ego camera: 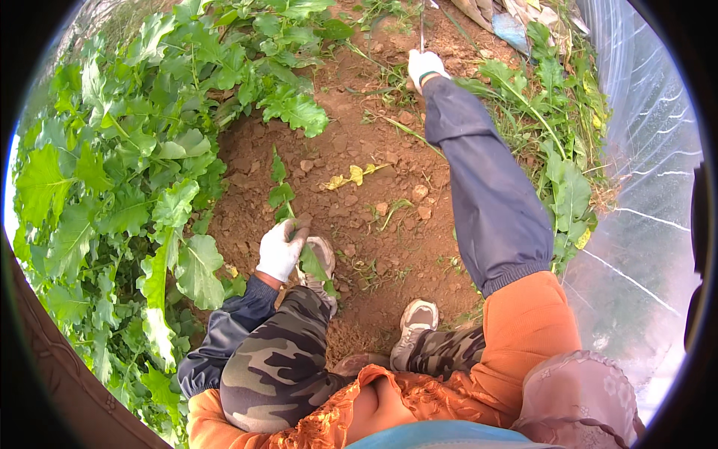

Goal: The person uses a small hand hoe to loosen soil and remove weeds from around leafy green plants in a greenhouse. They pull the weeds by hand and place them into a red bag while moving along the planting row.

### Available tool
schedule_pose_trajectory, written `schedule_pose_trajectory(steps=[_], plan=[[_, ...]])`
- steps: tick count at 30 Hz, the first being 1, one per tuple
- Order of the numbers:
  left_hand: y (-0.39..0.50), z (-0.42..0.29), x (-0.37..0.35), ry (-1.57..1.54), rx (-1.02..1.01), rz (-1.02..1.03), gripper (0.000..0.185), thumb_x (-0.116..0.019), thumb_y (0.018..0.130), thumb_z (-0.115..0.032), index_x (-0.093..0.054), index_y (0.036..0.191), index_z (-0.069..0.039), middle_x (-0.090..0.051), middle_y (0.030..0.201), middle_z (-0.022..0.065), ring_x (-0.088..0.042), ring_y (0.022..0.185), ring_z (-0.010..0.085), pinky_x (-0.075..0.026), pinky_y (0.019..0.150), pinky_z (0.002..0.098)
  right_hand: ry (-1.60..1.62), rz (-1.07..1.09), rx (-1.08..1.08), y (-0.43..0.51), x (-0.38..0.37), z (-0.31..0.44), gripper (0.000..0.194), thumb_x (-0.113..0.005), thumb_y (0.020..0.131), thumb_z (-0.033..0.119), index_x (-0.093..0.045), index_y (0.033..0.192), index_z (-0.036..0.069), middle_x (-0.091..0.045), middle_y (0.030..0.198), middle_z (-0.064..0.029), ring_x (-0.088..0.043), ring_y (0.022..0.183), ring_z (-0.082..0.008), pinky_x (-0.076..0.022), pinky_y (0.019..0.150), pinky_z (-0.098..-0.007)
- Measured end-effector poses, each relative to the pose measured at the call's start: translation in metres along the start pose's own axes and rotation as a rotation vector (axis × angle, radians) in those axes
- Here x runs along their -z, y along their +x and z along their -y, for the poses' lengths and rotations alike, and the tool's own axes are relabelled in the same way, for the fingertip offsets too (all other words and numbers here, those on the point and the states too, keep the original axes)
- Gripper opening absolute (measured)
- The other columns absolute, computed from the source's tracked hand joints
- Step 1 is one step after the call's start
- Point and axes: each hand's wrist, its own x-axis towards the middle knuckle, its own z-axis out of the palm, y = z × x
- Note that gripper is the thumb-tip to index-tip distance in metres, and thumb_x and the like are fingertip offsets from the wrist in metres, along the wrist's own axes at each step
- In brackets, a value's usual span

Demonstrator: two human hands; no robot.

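Observation:
My left hand (283, 247), in a white glove with darkened fingertips, is just above my left shoe. Its fingers pinch a lobed green leaf (280, 195), which shows on both sides of the grip. Stretched far ahead, my gloved right hand (426, 67) is closed around a thin, straight tool shaft (422, 31). The tool's far end runs towards the top rim, and its kind cannot be made out. Reddish-brown soil (359, 224) with small clods lies between my hands. A yellowed leaf stem (356, 175) rests on it.
Dense leafy plants (129, 168) fill the left side. Pulled leaves and weeds (566, 185) line the right, beside a clear plastic sheet (645, 236). Crumpled sheeting (510, 28) lies at the top right. My left shoe (320, 258) and right shoe (420, 322) stand on the soil.

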Motion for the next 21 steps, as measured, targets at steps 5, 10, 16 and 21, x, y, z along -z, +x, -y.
schedule_pose_trajectory(steps=[5, 10, 16, 21], plan=[[-0.006, -0.006, 0.015, -0.011, 0.056, -0.014, 0.020, -0.064, 0.084, -0.019, -0.067, 0.095, -0.003, -0.066, 0.086, 0.0159, -0.066, 0.080, 0.0292, -0.050, 0.070, 0.0345, -0.077, -0.006, 0.119, -0.151, -0.049, -0.022, 0.042, -0.046, 0.095, 0.038, -0.055, 0.095, -0.003, -0.064, 0.089, -0.0258, -0.062, 0.088, -0.0419, -0.0491, 0.078, -0.0473], [0.002, -0.020, 0.007, -0.036, 0.037, 0.037, 0.022, -0.062, 0.085, -0.017, -0.068, 0.100, -0.002, -0.068, 0.096, 0.0153, -0.066, 0.087, 0.0285, -0.050, 0.076, 0.0336, -0.168, 0.121, 0.222, -0.237, -0.064, -0.081, 0.041, -0.052, 0.093, 0.039, -0.053, 0.092, -0.002, -0.062, 0.086, -0.0283, -0.061, 0.084, -0.0444, -0.0486, 0.073, -0.0476], [0.001, 0.007, 0.012, -0.164, 0.002, -0.019, 0.019, -0.063, 0.084, -0.013, -0.067, 0.098, -0.001, -0.068, 0.087, 0.0140, -0.066, 0.077, 0.0229, -0.051, 0.070, 0.0303, 0.232, -0.108, 0.017, -0.166, -0.034, -0.038, 0.040, -0.054, 0.092, 0.036, -0.052, 0.094, -0.004, -0.060, 0.076, -0.0205, -0.061, 0.064, -0.0310, -0.0490, 0.058, -0.0404], [-0.004, 0.008, 0.025, -0.161, 0.021, -0.035, 0.017, -0.061, 0.085, -0.009, -0.066, 0.098, 0.000, -0.068, 0.086, 0.0127, -0.066, 0.076, 0.0181, -0.051, 0.069, 0.0291, 0.155, -0.175, 0.031, -0.100, -0.017, 0.017, 0.030, -0.052, 0.094, 0.029, -0.047, 0.098, -0.001, -0.062, 0.084, -0.0242, -0.064, 0.080, -0.0380, -0.0507, 0.068, -0.0437]])
